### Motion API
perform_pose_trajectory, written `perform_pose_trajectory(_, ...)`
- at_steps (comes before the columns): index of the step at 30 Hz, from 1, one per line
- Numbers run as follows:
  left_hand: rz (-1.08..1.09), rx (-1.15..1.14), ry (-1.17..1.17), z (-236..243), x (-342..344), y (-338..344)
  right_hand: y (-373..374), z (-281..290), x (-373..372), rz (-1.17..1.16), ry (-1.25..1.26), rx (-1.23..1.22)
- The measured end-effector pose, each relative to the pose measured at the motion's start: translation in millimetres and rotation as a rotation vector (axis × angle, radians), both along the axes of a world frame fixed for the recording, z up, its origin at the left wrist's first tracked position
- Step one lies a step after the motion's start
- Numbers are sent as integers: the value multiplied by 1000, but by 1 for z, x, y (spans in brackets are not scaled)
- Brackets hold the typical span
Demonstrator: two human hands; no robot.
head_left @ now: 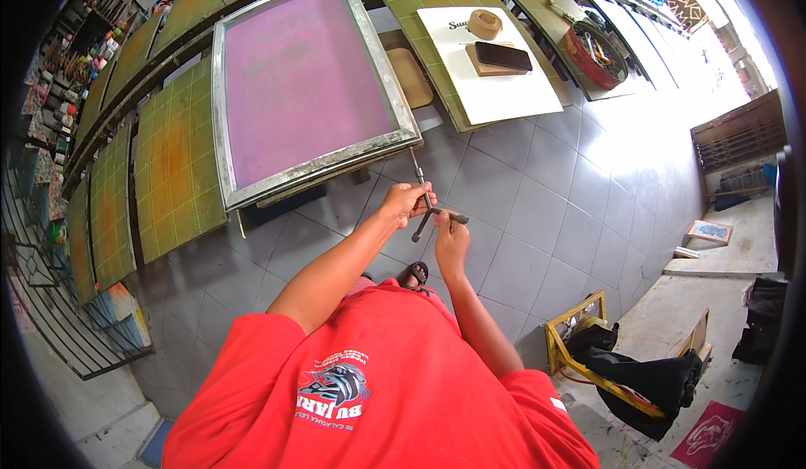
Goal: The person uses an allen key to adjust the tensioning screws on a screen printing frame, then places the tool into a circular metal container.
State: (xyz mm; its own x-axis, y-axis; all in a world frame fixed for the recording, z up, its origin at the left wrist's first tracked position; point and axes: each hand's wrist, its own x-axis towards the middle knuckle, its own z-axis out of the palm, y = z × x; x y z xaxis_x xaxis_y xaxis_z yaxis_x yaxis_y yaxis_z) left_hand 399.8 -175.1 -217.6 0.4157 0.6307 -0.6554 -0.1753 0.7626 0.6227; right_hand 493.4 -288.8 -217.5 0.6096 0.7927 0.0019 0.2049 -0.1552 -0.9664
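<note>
A dark Y-shaped socket wrench (427,197) is in both my hands, just below the near right corner of a metal-framed screen (406,131) with purple mesh. From its shaft a thin shiny tip points up toward that corner; I cannot tell whether it touches the frame. My left hand (406,202) has its fingers closed around the shaft. Lower and to the right, my right hand (452,238) grips near the wrench's right arm, its fingers partly hidden. The screen lies flat over the boards.
Green gridded boards (176,154) line a long rack. On the right board, a white sheet (516,99) carries a tape roll (484,24) and a black phone (504,56). Beyond stands a red round container (579,49) of tools. A yellow frame with black cloth (634,368) stands at lower right.
</note>
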Motion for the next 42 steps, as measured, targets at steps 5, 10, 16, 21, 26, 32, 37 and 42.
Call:
perform_pose_trajectory(5, -19, 4, 37, -2, 1, 2, 19, -12, 15, -113, 1213, -187)
perform_pose_trajectory(10, -78, -15, -112, -1, -3, 4, 19, -21, 22, -44, 1509, -285)
perform_pose_trajectory(16, -84, 31, -41, -1, 0, 2, -11, 7, 3, 12, 1, -92)
perform_pose_trajectory(21, -66, 43, 6, -2, 3, 1, -3, 15, 8, 221, -497, 24)
perform_pose_trajectory(26, -94, 67, 92, -2, 3, 4, 12, -1, -1, 19, 103, -167)
perform_pose_trajectory(32, -140, 91, 130, 0, -1, 5, 20, -6, 3, -41, 1136, -151)
perform_pose_trajectory(37, -81, 71, -64, 2, -4, 3, 12, -21, 9, 94, 1727, -171)
perform_pose_trajectory(42, -32, 67, -63, -8, -3, 1, -5, -22, -7, -53, 592, -308)
